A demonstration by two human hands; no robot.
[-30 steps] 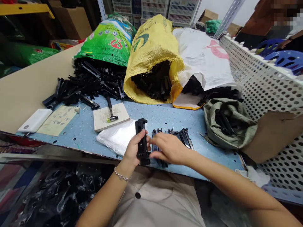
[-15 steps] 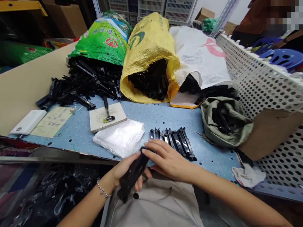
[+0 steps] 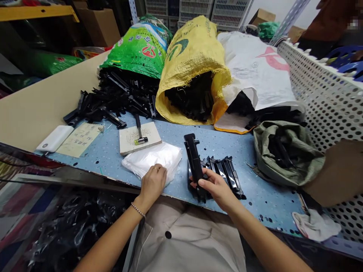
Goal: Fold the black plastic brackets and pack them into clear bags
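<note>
My right hand (image 3: 214, 187) grips the lower end of a long black plastic part (image 3: 193, 155), thumb on its near face. The part stands tilted above a row of similar glossy black parts (image 3: 231, 173) lying side by side on the blue worktop. My left hand (image 3: 154, 182) lies at the near edge of a stack of clear plastic bags (image 3: 154, 156), its fingers curled down onto the film. Those fingertips are partly hidden. Behind the stack, a small hammer (image 3: 141, 140) with a yellow-green face rests on a pale board (image 3: 154, 133).
Black parts (image 3: 110, 109) spill from a green sack (image 3: 136, 51). A yellow sack (image 3: 195, 49) and a white sack (image 3: 263, 71) stand beside it. At right are an olive cloth bag (image 3: 306, 166), a glove (image 3: 317, 224) and a perforated white panel (image 3: 306, 90).
Both hands were together on a black part over my lap. Now the right hand holds one up over the row, and the left has moved onto the plastic bags. The view has shifted left.
</note>
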